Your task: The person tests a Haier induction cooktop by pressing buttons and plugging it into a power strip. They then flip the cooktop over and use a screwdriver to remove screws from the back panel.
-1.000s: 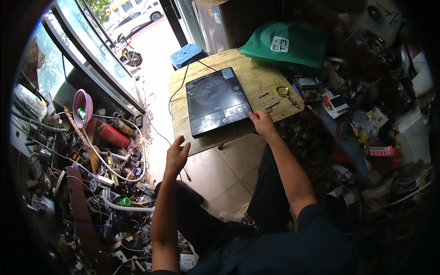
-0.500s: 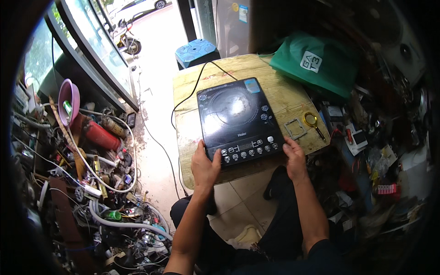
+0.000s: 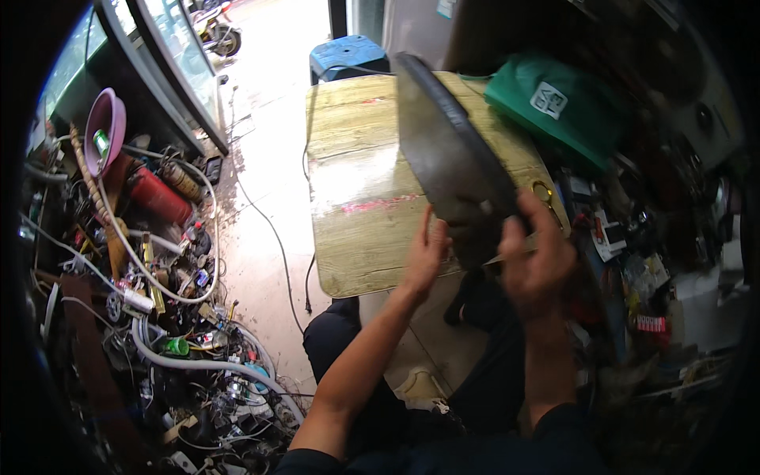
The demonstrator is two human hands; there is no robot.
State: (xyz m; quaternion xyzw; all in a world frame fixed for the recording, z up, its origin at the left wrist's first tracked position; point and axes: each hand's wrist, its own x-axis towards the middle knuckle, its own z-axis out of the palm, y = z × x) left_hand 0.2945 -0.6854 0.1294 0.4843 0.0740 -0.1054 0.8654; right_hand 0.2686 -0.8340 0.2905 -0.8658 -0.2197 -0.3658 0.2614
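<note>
A black induction cooker (image 3: 455, 150) stands tilted up on edge above the small wooden table (image 3: 352, 245), blurred by motion. My right hand (image 3: 540, 252) grips its near right edge, thumb and fingers on either side. At its lower left, my left hand (image 3: 430, 252) is closed on the near edge; part of its fingers is behind the cooker. The cooker's dark power cord (image 3: 307, 150) runs over the table's far left side and hangs down. Most of the grey square frame on the table is hidden, while the yellow-rimmed magnifying glass (image 3: 541, 191) shows in part beside my right hand.
A green bag (image 3: 558, 107) lies at the table's far right corner. Beyond the table stands a blue stool (image 3: 348, 55). Heaps of parts and hoses, a red cylinder (image 3: 158, 194) and a pink basin (image 3: 117, 131) fill the left. More clutter (image 3: 625, 261) lies on the right.
The induction cooker has come up from lying flat on the table to a steep tilt, shifted right. Both hands moved with it, the left one to the right. The view has shifted slightly.
</note>
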